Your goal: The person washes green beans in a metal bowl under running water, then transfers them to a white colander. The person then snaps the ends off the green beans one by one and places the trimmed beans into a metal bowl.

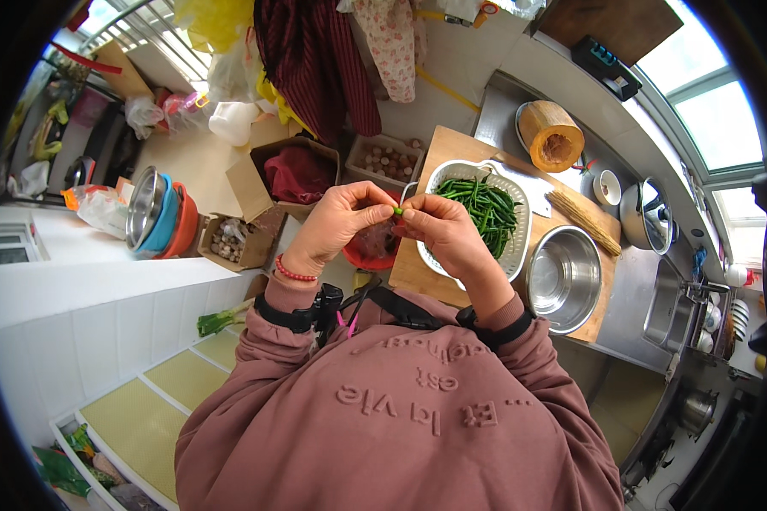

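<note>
My left hand point(342, 220) and my right hand point(444, 230) meet above a red plastic bin, both pinching the stem end of a green chili pepper point(398, 211) between thumb and fingers. Beside my right hand, a white plastic colander basket point(523, 246) full of long green chili peppers point(479, 207) rests on a wooden cutting board point(454, 142). The red bin point(358, 257), lined with a clear bag, sits below my hands and is partly hidden by them. An empty stainless steel bowl point(563, 279) stands on the board, right of the basket.
On the steel counter point(626, 313) are a cut pumpkin point(553, 137), a small white bowl point(607, 187) and a lidded pot point(645, 216). A cleaver blade point(537, 193) and a ridged stick-like bundle point(585, 223) lie on the board. Cardboard boxes point(249, 246) and stacked basins point(179, 220) stand left.
</note>
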The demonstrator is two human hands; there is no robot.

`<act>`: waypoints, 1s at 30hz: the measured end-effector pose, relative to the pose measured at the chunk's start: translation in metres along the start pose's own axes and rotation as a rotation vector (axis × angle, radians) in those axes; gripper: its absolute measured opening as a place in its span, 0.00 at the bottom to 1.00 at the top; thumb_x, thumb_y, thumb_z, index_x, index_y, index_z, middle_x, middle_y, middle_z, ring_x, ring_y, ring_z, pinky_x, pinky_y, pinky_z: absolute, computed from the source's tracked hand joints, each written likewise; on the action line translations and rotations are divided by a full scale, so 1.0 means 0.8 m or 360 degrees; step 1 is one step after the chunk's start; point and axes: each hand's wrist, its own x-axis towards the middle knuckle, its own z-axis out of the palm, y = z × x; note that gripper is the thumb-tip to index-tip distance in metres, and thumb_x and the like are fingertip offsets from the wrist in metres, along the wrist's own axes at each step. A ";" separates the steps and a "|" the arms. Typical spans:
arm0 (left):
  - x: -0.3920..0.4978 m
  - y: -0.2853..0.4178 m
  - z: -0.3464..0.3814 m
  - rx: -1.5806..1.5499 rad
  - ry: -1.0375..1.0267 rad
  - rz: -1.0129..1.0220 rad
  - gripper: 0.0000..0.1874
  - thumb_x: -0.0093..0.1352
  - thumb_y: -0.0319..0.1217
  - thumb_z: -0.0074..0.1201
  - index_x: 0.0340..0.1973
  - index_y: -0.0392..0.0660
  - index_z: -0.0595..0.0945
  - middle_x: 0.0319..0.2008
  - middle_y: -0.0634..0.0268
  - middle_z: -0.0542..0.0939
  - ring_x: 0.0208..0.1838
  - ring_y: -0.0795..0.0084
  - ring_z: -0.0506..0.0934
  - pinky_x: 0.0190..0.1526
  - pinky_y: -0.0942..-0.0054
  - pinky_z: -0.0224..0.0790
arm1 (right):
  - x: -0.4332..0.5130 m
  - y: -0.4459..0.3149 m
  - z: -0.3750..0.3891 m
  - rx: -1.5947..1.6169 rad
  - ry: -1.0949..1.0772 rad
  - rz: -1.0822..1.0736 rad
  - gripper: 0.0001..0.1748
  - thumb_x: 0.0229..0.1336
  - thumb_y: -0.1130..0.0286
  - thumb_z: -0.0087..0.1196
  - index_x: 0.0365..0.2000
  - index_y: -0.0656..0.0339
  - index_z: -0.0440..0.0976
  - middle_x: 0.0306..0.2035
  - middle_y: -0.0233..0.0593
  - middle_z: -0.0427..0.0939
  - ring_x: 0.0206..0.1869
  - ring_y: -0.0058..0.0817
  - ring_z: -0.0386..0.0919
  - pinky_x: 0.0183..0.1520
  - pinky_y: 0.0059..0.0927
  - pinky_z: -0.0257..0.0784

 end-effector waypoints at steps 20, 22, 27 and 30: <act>-0.008 -0.055 -0.006 -0.0190 0.0255 -0.0199 0.10 0.71 0.28 0.55 0.46 0.38 0.77 0.27 0.76 0.70 0.25 0.88 0.62 0.27 0.86 0.53 | -0.009 0.057 -0.098 -0.2561 0.0998 -0.0811 0.03 0.52 0.70 0.61 0.28 0.56 0.80 0.30 0.37 0.77 0.37 0.40 0.76 0.39 0.39 0.75; 0.001 -0.054 0.003 -0.0152 0.0247 -0.0199 0.10 0.71 0.28 0.56 0.46 0.39 0.77 0.28 0.76 0.71 0.26 0.89 0.62 0.27 0.86 0.54 | -0.025 0.052 -0.122 -0.2804 0.1048 -0.0466 0.07 0.49 0.66 0.63 0.29 0.56 0.80 0.32 0.36 0.77 0.37 0.40 0.77 0.39 0.42 0.75; 0.035 -0.049 0.038 -0.0144 -0.0022 -0.0274 0.08 0.74 0.28 0.52 0.45 0.39 0.79 0.24 0.79 0.68 0.22 0.90 0.60 0.24 0.86 0.52 | -0.033 0.059 -0.149 -0.2739 0.1041 -0.0158 0.13 0.49 0.61 0.65 0.32 0.57 0.78 0.37 0.40 0.78 0.42 0.41 0.78 0.40 0.43 0.75; 0.058 -0.054 0.064 -0.0135 -0.0162 -0.0272 0.10 0.76 0.30 0.48 0.46 0.37 0.80 0.21 0.79 0.65 0.21 0.89 0.58 0.23 0.86 0.50 | -0.033 0.063 -0.152 -0.2718 0.1068 -0.0055 0.15 0.48 0.59 0.65 0.33 0.58 0.77 0.37 0.40 0.78 0.43 0.42 0.78 0.41 0.45 0.75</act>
